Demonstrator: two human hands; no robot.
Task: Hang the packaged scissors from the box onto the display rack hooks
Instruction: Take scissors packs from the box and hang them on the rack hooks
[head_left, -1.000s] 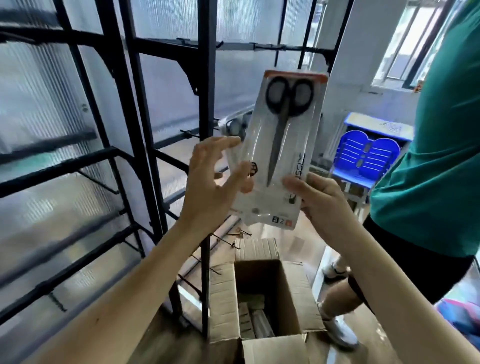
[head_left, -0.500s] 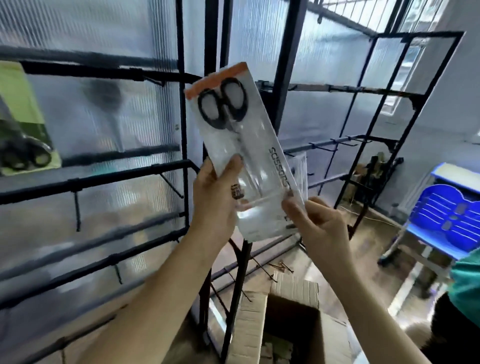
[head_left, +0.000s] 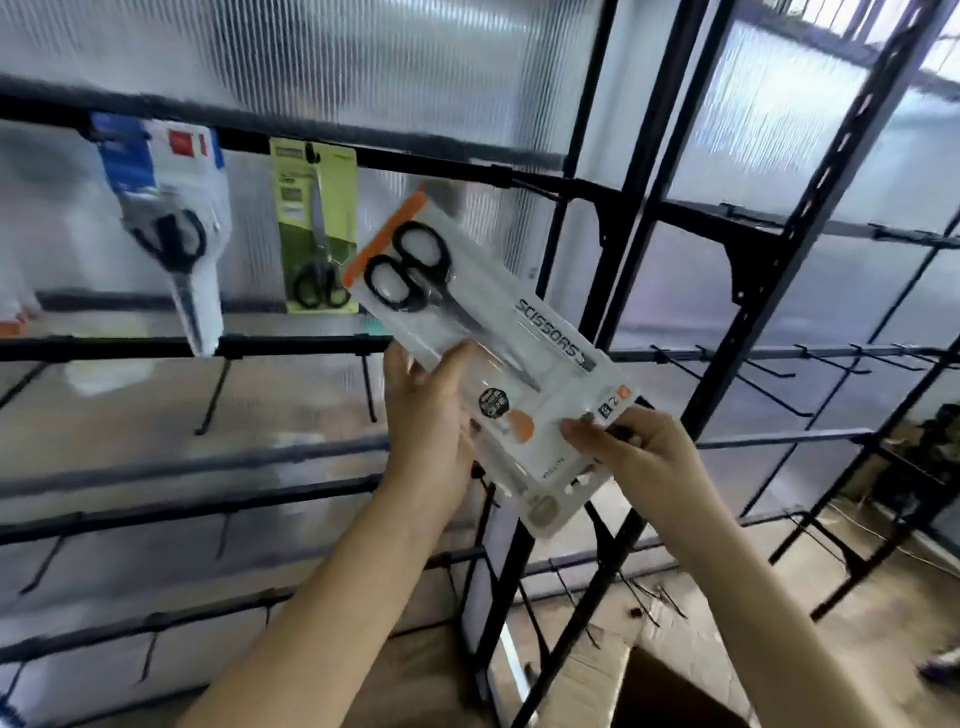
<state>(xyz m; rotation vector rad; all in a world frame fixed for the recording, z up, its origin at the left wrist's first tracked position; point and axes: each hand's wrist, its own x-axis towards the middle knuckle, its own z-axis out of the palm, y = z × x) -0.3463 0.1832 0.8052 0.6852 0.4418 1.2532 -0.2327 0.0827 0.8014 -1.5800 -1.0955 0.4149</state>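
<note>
We're up at the display rack (head_left: 415, 158), black rails running left to right across the frosted panel. The cardboard box (head_left: 597, 670) sits open on the floor, low and to the right. The packaged scissors (head_left: 467, 322) are in the air in front of the rack, tilted, with the orange top edge pointing up-left towards the top rail.

Our left hand (head_left: 431, 431) grips the pack's lower left side, thumb on the clear front and the other fingers behind it. Our right hand (head_left: 644, 457) pinches the bottom right corner, thumb on top and fingers curled under.

Two packs already hang from the top rail on the left: a blue-and-white pack (head_left: 166, 208) and green-carded scissors (head_left: 317, 228). A bare hook (head_left: 530, 186) looks free just to their right.

To do this well, we'd square the pack upright first and bring the orange edge level with that hook. Then we'd slide the hang hole on straight from the front. The hole itself is too blurred to make out, so we go slowly, both hands steadying.
</note>
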